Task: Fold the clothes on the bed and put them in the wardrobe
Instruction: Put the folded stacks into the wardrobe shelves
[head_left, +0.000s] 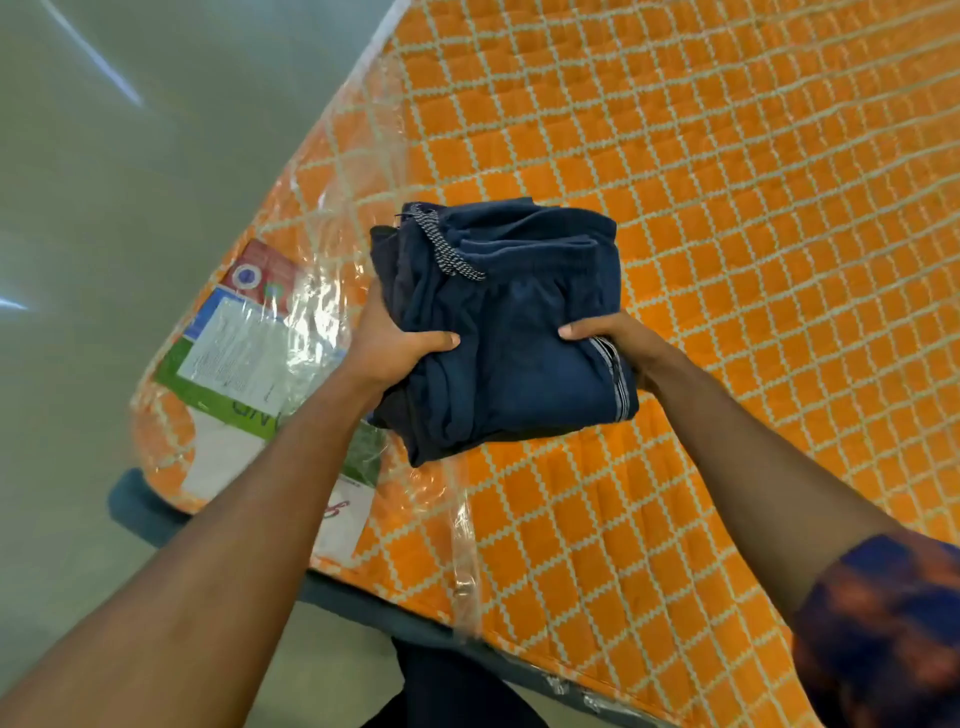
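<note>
Hands: left hand (395, 345) and right hand (615, 338) clamp opposite edges of the folded navy garments (511, 338), thumbs on top, fingers curled under.
Clothes: stacked, speckled drawstring (449, 254) uppermost, over the mattress (727, 208) corner.
Bed: orange lattice quilting, plastic wrap (306, 291) on that corner.

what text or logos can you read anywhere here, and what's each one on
Nothing reads cleanly.
On the green band of the mattress label: large dark letters, upside down, cut off by the left forearm; unreadable.
On the label's white sheet: fine print, too small.
On its red patch, a round emblem: blurred.
Lower on the label, pink script: partly hidden, unreadable.
On the folded dark blue clothes: no text.
</note>
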